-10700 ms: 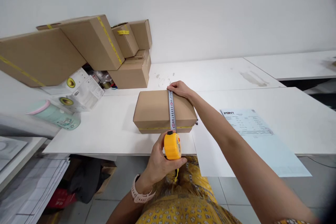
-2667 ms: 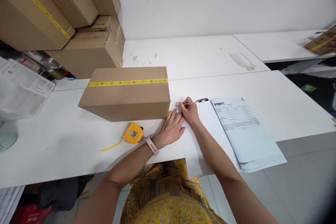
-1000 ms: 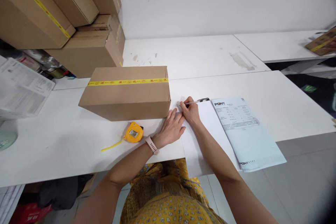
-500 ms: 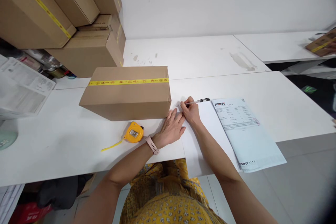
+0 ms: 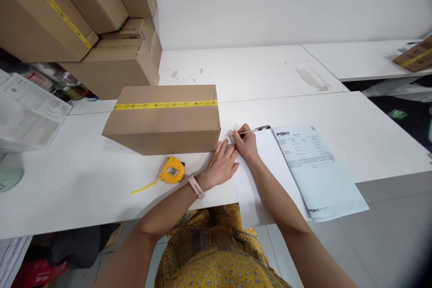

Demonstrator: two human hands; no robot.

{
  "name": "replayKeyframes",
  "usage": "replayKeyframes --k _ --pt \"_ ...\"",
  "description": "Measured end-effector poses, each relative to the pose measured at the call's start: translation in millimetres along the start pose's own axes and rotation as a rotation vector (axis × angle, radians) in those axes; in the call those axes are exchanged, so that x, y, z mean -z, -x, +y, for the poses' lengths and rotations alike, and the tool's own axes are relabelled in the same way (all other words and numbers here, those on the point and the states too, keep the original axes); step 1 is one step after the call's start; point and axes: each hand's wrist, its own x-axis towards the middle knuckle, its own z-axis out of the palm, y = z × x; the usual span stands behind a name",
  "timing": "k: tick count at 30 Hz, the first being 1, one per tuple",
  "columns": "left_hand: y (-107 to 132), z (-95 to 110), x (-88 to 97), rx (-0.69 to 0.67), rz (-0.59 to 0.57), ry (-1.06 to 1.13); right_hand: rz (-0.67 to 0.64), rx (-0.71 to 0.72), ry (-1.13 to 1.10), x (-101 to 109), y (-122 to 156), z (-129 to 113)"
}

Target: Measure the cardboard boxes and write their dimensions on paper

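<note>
My right hand (image 5: pixel 247 145) grips a pen (image 5: pixel 259 129), its tip down at the top left of a white sheet of paper (image 5: pixel 270 166). Small marks show near the tip. Flat beside it, with fingers stretched out, my left hand (image 5: pixel 221 165) rests on the sheet's left edge. A brown cardboard box (image 5: pixel 165 121) closed with yellow printed tape stands just left of the pen tip. In front of the box lies a yellow tape measure (image 5: pixel 172 170) with a short piece of its blade out. A printed PONY form (image 5: pixel 320 173) overlaps the sheet's right side.
Stacked cardboard boxes (image 5: pixel 111 63) rise at the back left. A wrapped pack of printed papers (image 5: pixel 30 112) and a pale green object (image 5: pixel 10 179) sit at the left edge. Another taped box (image 5: pixel 415 56) is at the far right. The white table (image 5: pixel 84 189) ends close to my body.
My right hand and the pen have shifted very slightly at the top of the sheet. My left hand, the box and the tape measure stay in place.
</note>
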Motion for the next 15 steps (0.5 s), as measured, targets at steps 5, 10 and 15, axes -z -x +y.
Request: replayKeyframes --k 5,10,15 --pt "1 0 -0.6 -0.001 0.004 0.014 0.009 0.012 -0.009 -1 1 3" --pt "-1 -1 -0.9 0.000 0.002 0.017 0.085 0.048 -0.043 0 -1 4" --pt "13 13 22.4 -0.016 -0.034 0.015 0.023 0.293 0.322 17 -4 8"
